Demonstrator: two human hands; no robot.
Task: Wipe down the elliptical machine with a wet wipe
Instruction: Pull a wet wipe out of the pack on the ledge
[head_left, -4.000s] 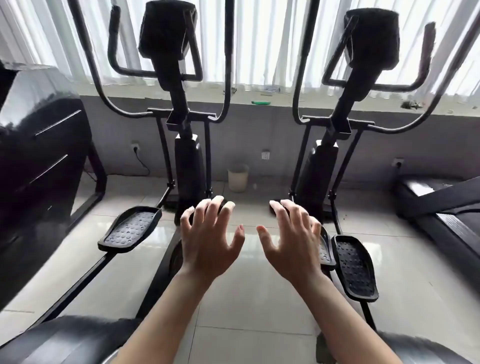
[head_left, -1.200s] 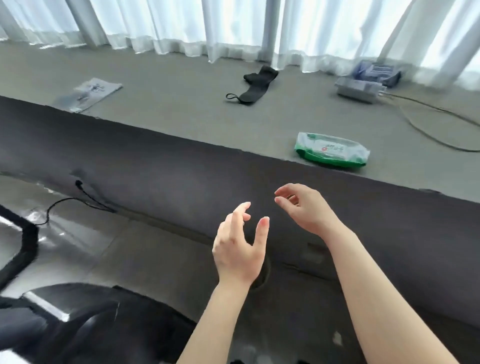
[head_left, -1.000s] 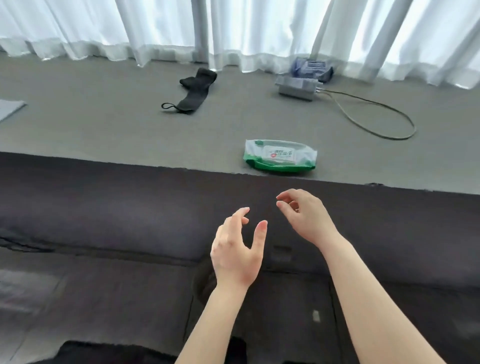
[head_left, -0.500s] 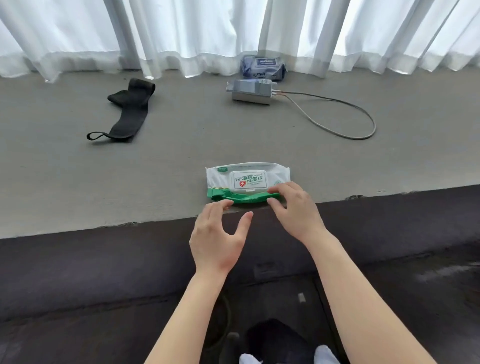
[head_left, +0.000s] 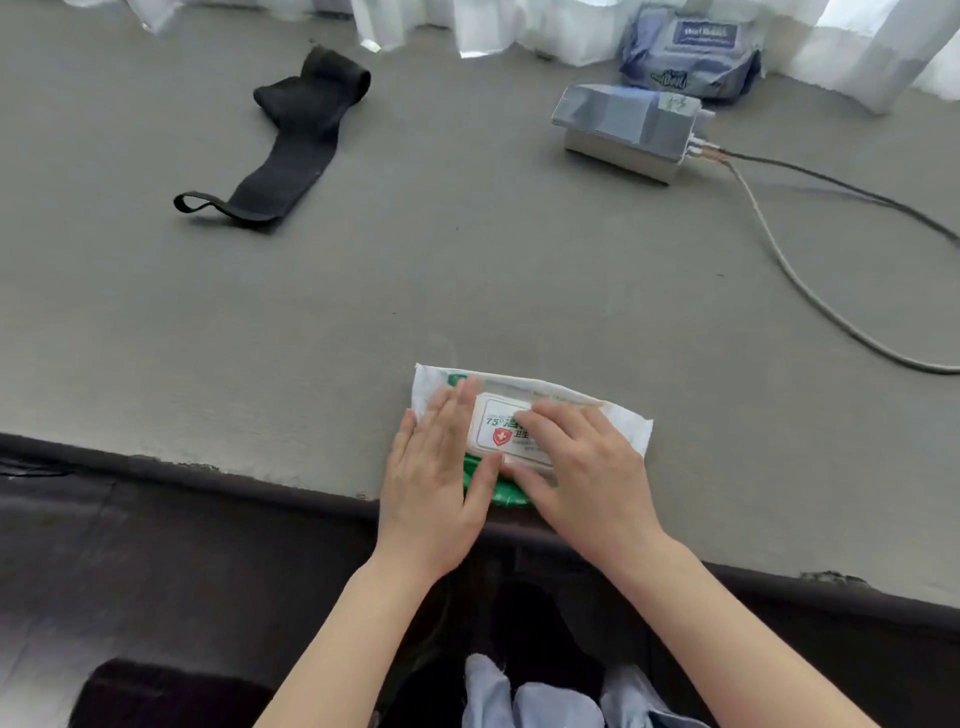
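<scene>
A white and green wet wipe pack (head_left: 621, 418) lies flat near the front edge of a grey ledge (head_left: 363, 291). My left hand (head_left: 436, 467) rests flat on the pack's left end and presses it down. My right hand (head_left: 587, 478) covers the right half, with its fingertips on the white label flap (head_left: 496, 421) and its thumb at the flap's lower edge. The flap looks closed and no wipe is out. The elliptical machine is out of view.
On the ledge lie a black strap (head_left: 291, 140) at the back left, a grey metal box (head_left: 623, 130) with cables (head_left: 810, 291) running right, and a blue wipe pack (head_left: 691, 47) by the white curtain (head_left: 519, 31). A dark wall (head_left: 156, 545) drops below the ledge.
I turned from the ellipticals to the ledge and came close to it. Both hands, which were in the air, now lie on the wet wipe pack.
</scene>
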